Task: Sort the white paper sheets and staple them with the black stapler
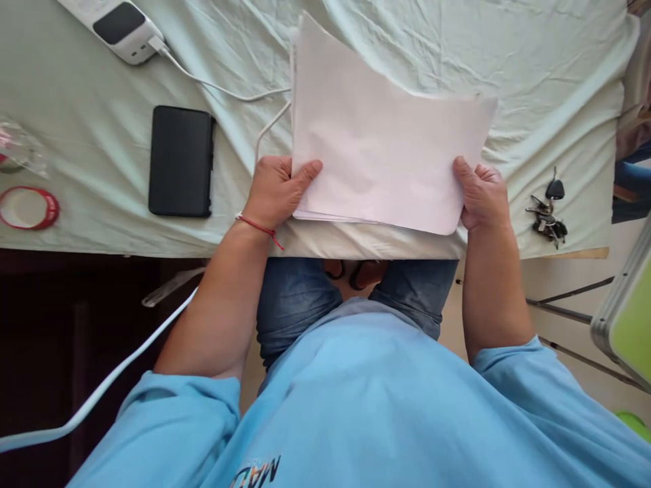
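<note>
Several sheets of white paper [381, 149] form a loose stack above the near part of the cloth-covered table. Its far edge curves, with the far left corner lifted. My left hand [281, 188] grips the stack's left side, thumb on top and fingers hidden underneath. On the opposite side, my right hand [481, 193] pinches the right edge, its thumb also on the top sheet. The top sheet's visible face looks blank. At the lower left, the edges of sheets below show slightly out of line.
A black phone-like case [180, 161] lies left of the papers. Behind it, a white power bank [122, 30] has a cable [228, 95] running toward the stack. A red tape roll [30, 207] sits far left, keys [548, 217] at right. A green-topped folding table [630, 305] stands lower right.
</note>
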`<state>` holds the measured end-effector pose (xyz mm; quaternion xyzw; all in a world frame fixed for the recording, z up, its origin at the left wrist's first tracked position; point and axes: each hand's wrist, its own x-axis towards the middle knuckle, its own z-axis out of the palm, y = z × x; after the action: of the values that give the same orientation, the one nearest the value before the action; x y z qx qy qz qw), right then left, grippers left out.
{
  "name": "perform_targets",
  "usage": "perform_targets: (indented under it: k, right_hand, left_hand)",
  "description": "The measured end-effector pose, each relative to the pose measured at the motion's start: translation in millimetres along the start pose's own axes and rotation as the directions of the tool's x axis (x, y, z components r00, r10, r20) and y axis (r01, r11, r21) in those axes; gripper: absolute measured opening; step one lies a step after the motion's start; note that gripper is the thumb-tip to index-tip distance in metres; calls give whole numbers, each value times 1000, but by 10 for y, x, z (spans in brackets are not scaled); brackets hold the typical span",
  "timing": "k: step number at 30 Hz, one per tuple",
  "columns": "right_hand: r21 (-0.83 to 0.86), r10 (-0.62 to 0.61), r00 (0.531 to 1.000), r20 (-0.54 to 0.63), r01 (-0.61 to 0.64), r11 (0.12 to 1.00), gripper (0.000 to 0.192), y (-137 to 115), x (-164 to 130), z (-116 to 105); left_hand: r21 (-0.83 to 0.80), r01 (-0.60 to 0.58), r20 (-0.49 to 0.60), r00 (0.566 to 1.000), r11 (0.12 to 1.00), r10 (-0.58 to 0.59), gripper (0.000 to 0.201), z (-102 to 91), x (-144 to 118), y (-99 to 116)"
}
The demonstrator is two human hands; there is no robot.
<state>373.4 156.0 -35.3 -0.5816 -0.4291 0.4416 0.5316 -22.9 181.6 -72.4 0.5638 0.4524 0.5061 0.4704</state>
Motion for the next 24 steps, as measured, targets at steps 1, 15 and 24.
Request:
perform_targets:
  k: [1, 15, 24]
  right_hand:
    - [2, 1, 1000, 6, -1, 1000, 67, 10, -2, -5]
    - [-119, -238, 970, 58, 243, 963, 52, -579, 107, -20]
    - [-201, -131, 991, 20, 132, 971, 76, -447, 127, -15]
  left_hand:
    - [22, 15, 16, 1000, 1000, -15, 47, -6, -3, 4]
    - [-28, -74, 31, 997, 997, 75, 82, -108, 192, -8]
    - [-19, -23, 53, 998, 1000, 24, 74, -62, 38, 95]
